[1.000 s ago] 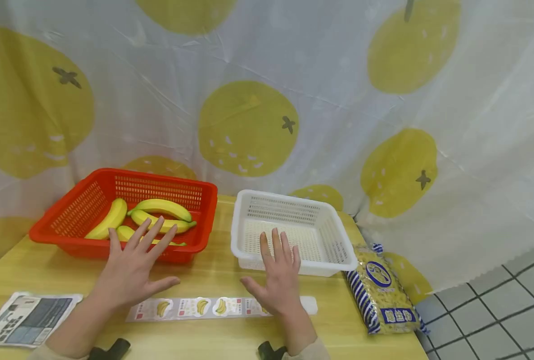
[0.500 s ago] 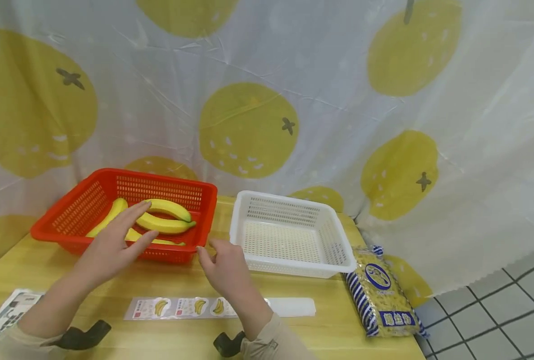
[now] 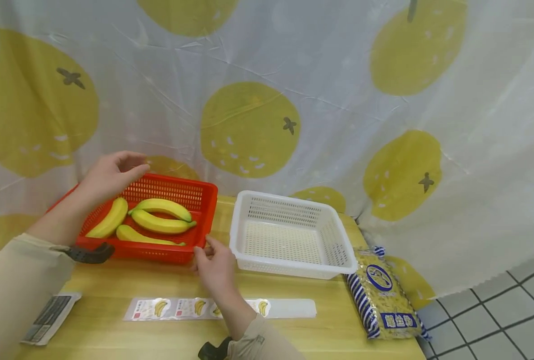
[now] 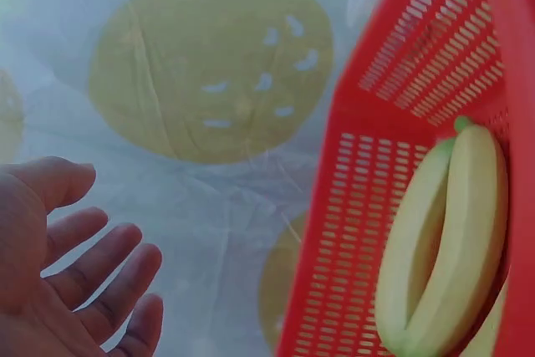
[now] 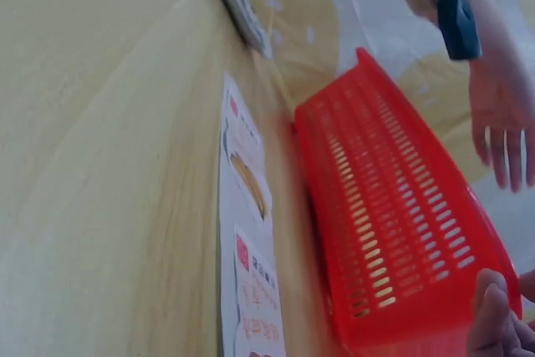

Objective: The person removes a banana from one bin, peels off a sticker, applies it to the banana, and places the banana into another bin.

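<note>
Several yellow bananas [image 3: 163, 221] lie in the red plastic basket [image 3: 133, 248] on the left part of the table. At the basket's front right corner, my right hand [image 3: 218, 267] pinches the rim between thumb and fingers; the right wrist view shows the thumb [image 5: 491, 315] over that rim. My left hand [image 3: 111, 175] is raised above the basket's back left side. In the left wrist view its fingers [image 4: 113, 261] are loosely bent, apart from the basket, and hold nothing. The left forearm hides the basket's left end.
A white basket [image 3: 294, 267] stands right of the red one. A strip of banana stickers [image 3: 185, 308] lies in front, partly under my right arm. A printed packet [image 3: 52, 317] is at left, a bag of pasta [image 3: 384, 295] at right. A fruit-print curtain [image 3: 330, 125] hangs behind.
Both hands have left their spread pose over the table. The right hand moved left to the red basket's corner and took hold of it; the left hand rose to its far side.
</note>
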Tool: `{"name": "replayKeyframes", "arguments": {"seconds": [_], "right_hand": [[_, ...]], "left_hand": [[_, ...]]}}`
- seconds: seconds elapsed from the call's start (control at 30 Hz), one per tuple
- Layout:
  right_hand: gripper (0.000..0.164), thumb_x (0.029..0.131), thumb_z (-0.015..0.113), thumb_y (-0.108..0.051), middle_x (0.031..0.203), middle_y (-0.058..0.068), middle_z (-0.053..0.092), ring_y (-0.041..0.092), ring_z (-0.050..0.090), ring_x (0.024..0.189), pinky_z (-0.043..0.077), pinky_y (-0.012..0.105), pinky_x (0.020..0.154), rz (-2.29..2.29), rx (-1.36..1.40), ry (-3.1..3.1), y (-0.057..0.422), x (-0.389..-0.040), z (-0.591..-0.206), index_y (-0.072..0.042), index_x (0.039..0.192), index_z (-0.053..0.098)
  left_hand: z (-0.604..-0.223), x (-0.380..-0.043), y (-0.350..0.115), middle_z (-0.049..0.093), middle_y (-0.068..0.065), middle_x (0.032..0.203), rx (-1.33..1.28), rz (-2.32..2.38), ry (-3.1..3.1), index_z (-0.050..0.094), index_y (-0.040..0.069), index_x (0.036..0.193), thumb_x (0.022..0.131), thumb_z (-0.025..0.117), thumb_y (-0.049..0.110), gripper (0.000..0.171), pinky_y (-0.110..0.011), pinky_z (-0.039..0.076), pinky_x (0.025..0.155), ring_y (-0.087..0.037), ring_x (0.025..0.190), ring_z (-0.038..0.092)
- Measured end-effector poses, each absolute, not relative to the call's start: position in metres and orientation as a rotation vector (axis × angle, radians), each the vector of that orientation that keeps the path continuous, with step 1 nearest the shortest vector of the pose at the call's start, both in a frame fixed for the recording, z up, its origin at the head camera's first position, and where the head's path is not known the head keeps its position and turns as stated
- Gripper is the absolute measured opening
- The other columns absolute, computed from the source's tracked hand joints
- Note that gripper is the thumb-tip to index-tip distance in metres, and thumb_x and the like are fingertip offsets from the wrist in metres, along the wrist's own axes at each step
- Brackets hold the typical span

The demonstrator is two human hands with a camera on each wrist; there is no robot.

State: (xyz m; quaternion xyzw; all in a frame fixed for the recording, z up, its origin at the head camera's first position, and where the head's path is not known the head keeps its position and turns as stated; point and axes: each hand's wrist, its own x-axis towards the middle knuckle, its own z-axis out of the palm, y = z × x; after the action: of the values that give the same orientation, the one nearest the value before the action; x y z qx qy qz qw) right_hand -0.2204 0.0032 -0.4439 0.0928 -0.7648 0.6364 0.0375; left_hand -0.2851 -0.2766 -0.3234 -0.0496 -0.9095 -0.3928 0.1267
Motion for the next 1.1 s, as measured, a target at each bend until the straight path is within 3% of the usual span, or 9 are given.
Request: {"name": "replayKeyframes", "arguments": {"seconds": [0.07, 0.13, 0.33, 0.6, 0.83, 1.0, 1.1], "right_hand": [[0.049, 0.094, 0.072, -0.006, 0.081, 0.010, 0.073, 0.014, 0.066, 0.052, 0.058, 0.029, 0.052, 2.067, 0.207, -2.295, 0.001, -0.221, -0.444, 0.002, 0.140, 0.060], [0.049, 0.094, 0.073, -0.006, 0.083, 0.016, 0.073, 0.015, 0.065, 0.052, 0.059, 0.030, 0.053, 2.163, 0.141, -2.252, 0.000, -0.221, -0.444, 0.001, 0.141, 0.060], [0.050, 0.094, 0.072, -0.001, 0.087, 0.024, 0.073, 0.015, 0.063, 0.052, 0.057, 0.027, 0.051, 2.347, 0.045, -2.140, -0.002, -0.220, -0.443, 0.003, 0.141, 0.058], [0.050, 0.092, 0.072, 0.000, 0.083, 0.020, 0.073, 0.013, 0.061, 0.050, 0.056, 0.026, 0.049, 2.395, 0.006, -2.098, -0.006, -0.219, -0.445, 0.004, 0.140, 0.058], [0.048, 0.093, 0.072, 0.000, 0.081, 0.015, 0.072, 0.015, 0.062, 0.051, 0.056, 0.025, 0.049, 2.387, -0.031, -2.100, -0.004, -0.221, -0.442, 0.001, 0.139, 0.060], [0.047, 0.094, 0.071, 0.000, 0.080, 0.013, 0.073, 0.015, 0.062, 0.051, 0.056, 0.025, 0.049, 2.387, -0.002, -2.103, -0.003, -0.221, -0.442, 0.002, 0.140, 0.059], [0.048, 0.094, 0.071, 0.000, 0.081, 0.015, 0.073, 0.014, 0.062, 0.051, 0.056, 0.025, 0.050, 2.395, 0.019, -2.091, -0.002, -0.221, -0.442, 0.003, 0.140, 0.059]], "left_hand": [[-0.328, -0.299, -0.280, 0.057, -0.026, 0.142, -0.132, -1.193, -2.664, 0.049, 0.006, 0.149, 0.100, 0.055, 0.059, 0.072, -0.049, 0.049, 0.096, -0.042, 0.128, 0.054], [-0.336, -0.313, -0.285, 0.054, -0.029, 0.145, -0.114, -1.267, -2.679, 0.047, 0.004, 0.150, 0.101, 0.054, 0.057, 0.073, -0.056, 0.046, 0.100, -0.044, 0.130, 0.052], [-0.374, -0.343, -0.303, 0.050, -0.030, 0.148, 0.000, -1.448, -2.719, 0.042, 0.004, 0.154, 0.103, 0.051, 0.056, 0.074, -0.043, 0.051, 0.094, -0.038, 0.128, 0.057], [-0.420, -0.348, -0.324, 0.049, -0.033, 0.146, 0.029, -1.455, -2.823, 0.048, -0.003, 0.148, 0.106, 0.054, 0.044, 0.064, -0.060, 0.046, 0.106, -0.046, 0.126, 0.054], [-0.427, -0.356, -0.322, 0.063, -0.028, 0.132, -0.192, -1.247, -2.975, 0.063, -0.006, 0.132, 0.099, 0.070, 0.032, 0.051, -0.043, 0.054, 0.093, -0.041, 0.118, 0.058], [-0.425, -0.354, -0.315, 0.071, -0.022, 0.118, -0.339, -1.166, -3.054, 0.067, -0.008, 0.125, 0.091, 0.080, 0.029, 0.051, -0.052, 0.051, 0.099, -0.035, 0.110, 0.061], [-0.424, -0.351, -0.312, 0.071, -0.020, 0.118, -0.338, -1.188, -3.082, 0.067, -0.007, 0.125, 0.089, 0.081, 0.029, 0.052, -0.048, 0.053, 0.097, -0.031, 0.107, 0.062]]}}
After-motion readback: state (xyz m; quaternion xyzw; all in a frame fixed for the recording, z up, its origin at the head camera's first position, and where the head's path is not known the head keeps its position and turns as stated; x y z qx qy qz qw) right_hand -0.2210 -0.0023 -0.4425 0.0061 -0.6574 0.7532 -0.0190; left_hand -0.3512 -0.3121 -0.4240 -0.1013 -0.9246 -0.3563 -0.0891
